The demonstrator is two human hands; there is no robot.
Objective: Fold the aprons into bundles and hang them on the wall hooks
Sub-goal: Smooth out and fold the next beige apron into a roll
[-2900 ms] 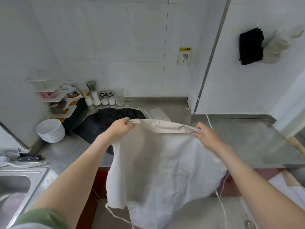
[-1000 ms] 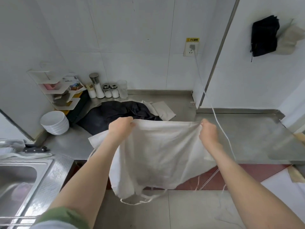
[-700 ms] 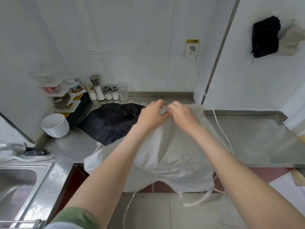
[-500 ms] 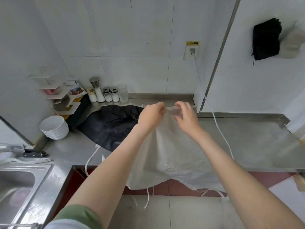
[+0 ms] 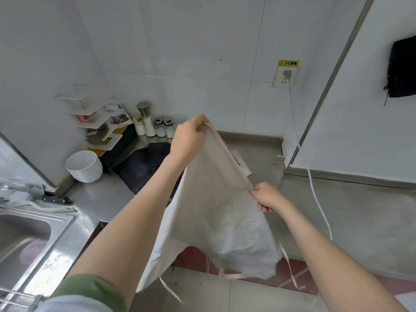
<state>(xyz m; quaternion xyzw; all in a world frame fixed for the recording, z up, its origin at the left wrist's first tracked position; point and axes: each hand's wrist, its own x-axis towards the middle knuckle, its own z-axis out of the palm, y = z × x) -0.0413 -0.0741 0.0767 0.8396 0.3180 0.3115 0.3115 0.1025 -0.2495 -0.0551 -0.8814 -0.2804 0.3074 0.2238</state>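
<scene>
A cream apron (image 5: 216, 219) folded in half hangs in front of me over the counter edge, its ties dangling toward the floor. My left hand (image 5: 189, 138) grips the folded top corner, raised high. Lower and to the right, my right hand (image 5: 267, 197) pinches the same folded edge. A dark apron (image 5: 144, 167) lies crumpled on the steel counter (image 5: 337, 210) behind my left arm. Another dark apron, bundled (image 5: 403, 68), hangs on the right wall.
A stack of white bowls (image 5: 83, 165) and a corner shelf rack (image 5: 96, 127) stand at the back left, with spice jars (image 5: 155, 127) beside them. A sink (image 5: 24, 242) is at the lower left. A white cable (image 5: 315, 192) runs from the wall socket (image 5: 284, 75) across the counter.
My hands met and folded the apron in half. Now my left hand holds the top corner up while my right hand has slid down along the folded edge.
</scene>
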